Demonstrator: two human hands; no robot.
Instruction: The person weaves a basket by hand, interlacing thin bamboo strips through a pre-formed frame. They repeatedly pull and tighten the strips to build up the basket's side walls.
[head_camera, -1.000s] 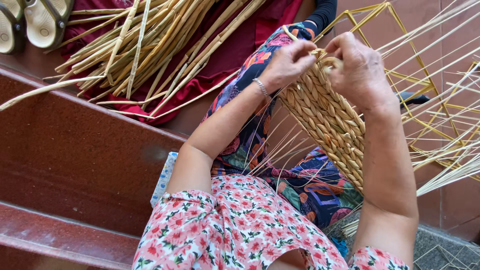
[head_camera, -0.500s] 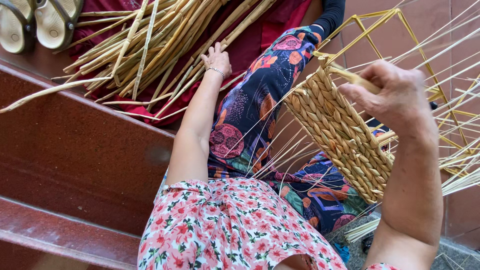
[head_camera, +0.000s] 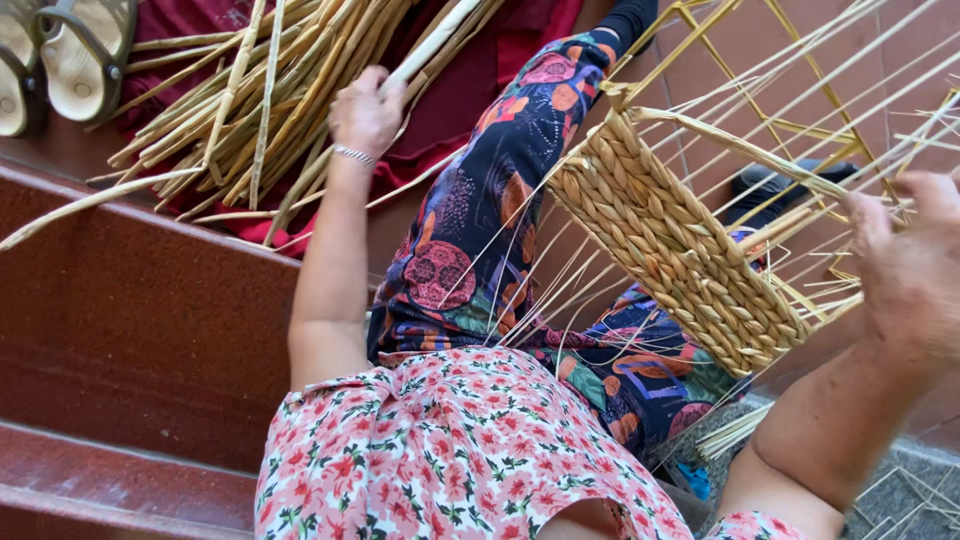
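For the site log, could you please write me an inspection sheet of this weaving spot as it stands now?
Surface: red stone steps, with a red cloth spread on the upper one.
Job's things: half-woven basket on a yellow wire frame; pile of straw stalks on the cloth.
Clutter: pair of sandals at top left.
Grippers: left hand grips one stalk from the pile; right hand holds the basket's loose strands.
Cables: nothing seen.
Surroundings: grey ground with stray straw.

step: dark red stone step (head_camera: 130, 300), polished, a lower tread below it
cloth: red cloth (head_camera: 470, 100) spread on the upper level
reeds: pale bundle of reeds (head_camera: 240, 110) lying on the cloth
sandals: pair of sandals (head_camera: 60, 60) at the far left corner
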